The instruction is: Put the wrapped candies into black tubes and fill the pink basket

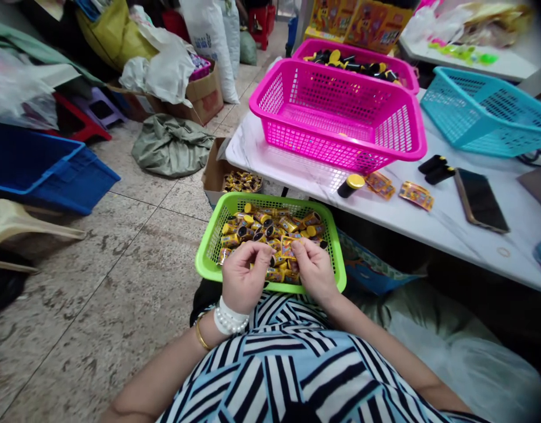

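Above a green basket point(203, 258) on my lap, both my hands are closed. My right hand point(317, 269) pinches a small orange-and-yellow printed wrapper point(287, 247) between thumb and fingers. Close to its left, my left hand point(244, 279) has thumb and forefinger pressed together; whatever they hold, if anything, is hidden. Below them the basket is filled with small yellow-and-black labelled tubs point(289, 224), some with yellow caps, some showing dark open ends. On the table edge stands one black tub with a yellow lid point(355, 181), near flat printed wrappers point(416, 195).
The white table point(385, 220) bears an upper pink basket point(341, 150), another pink basket point(308, 46) with black and yellow tubs, a blue basket point(486, 126), black tubs point(438, 171) and a phone point(481, 200). An open carton point(212, 176) and a blue crate point(89, 182) stand left.
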A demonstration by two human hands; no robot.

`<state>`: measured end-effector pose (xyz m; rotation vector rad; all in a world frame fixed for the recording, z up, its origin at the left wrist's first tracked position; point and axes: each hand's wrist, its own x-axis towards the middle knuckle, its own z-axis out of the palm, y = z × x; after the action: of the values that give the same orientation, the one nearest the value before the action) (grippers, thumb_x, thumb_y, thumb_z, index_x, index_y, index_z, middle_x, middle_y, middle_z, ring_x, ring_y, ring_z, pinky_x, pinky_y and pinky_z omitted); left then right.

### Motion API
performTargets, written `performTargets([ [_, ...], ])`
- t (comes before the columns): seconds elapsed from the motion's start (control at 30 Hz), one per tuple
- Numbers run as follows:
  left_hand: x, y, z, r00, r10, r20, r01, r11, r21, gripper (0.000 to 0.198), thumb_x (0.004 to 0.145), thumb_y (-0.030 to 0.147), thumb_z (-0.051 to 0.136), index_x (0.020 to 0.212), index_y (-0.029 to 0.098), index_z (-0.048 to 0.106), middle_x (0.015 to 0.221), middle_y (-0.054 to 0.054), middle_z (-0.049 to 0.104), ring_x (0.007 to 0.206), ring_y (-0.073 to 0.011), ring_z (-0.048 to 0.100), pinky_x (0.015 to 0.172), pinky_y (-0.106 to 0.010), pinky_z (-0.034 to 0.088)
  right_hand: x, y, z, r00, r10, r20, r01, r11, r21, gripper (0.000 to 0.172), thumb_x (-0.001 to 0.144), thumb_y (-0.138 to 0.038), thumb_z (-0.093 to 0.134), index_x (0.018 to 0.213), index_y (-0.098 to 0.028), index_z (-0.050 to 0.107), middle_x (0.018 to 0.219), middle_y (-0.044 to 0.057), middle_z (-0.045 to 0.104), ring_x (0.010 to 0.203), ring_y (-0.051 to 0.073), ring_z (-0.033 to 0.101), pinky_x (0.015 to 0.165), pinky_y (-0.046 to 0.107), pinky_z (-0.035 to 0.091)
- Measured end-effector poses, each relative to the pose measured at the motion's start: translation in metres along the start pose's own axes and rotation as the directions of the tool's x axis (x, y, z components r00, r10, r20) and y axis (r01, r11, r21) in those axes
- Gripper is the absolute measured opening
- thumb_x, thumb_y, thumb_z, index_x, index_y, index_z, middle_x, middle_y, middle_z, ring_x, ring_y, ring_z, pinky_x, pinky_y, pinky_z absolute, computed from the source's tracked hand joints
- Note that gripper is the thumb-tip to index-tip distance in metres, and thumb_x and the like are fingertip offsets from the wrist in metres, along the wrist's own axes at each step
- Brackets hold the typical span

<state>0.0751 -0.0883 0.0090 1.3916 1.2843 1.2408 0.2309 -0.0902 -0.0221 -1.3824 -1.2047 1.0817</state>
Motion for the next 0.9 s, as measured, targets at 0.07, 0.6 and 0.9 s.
performTargets([
  [0.07,-0.001,0.002,0.000,1.000,0.015,0.002,-0.015,1.000,0.021,0.026,0.090,0.038,0.059,0.081,0.016,0.070,0.070,-0.003,0.065,0.065,-0.0144,0.058,0.062,-0.025,0.046,-0.003,-0.005,0.001,0.999,-0.050,-0.010,0.050,0.998,-0.032,0.045,0.094,-0.052,0.050,0.064,-0.021,0.040,0.059,-0.005,0.037,0.054,0.010,0.034,0.051,0.024,0.029],
  [0.6,0.002,-0.009,-0.001,1.000,-0.029,0.001,0.029,0.997,-0.065,0.011,0.081,0.027,0.069,0.076,0.017,0.069,0.075,-0.002,0.065,0.069,-0.0137,0.059,0.066,-0.025,0.048,-0.013,0.001,0.003,0.923,-0.374,0.084,0.380,0.860,-0.341,0.031,0.097,-0.026,0.049,0.068,-0.021,0.043,0.063,-0.004,0.041,0.059,0.012,0.040,0.057,0.026,0.032],
  [0.9,0.001,-0.010,-0.001,0.991,-0.131,0.017,0.132,0.984,-0.118,0.012,0.079,0.028,0.070,0.076,0.016,0.068,0.073,-0.002,0.065,0.067,-0.0132,0.060,0.064,-0.024,0.049,-0.015,0.002,0.005,0.895,-0.434,0.099,0.440,0.831,-0.340,0.030,0.096,-0.023,0.049,0.068,-0.021,0.041,0.064,-0.003,0.041,0.059,0.012,0.040,0.056,0.026,0.032],
])
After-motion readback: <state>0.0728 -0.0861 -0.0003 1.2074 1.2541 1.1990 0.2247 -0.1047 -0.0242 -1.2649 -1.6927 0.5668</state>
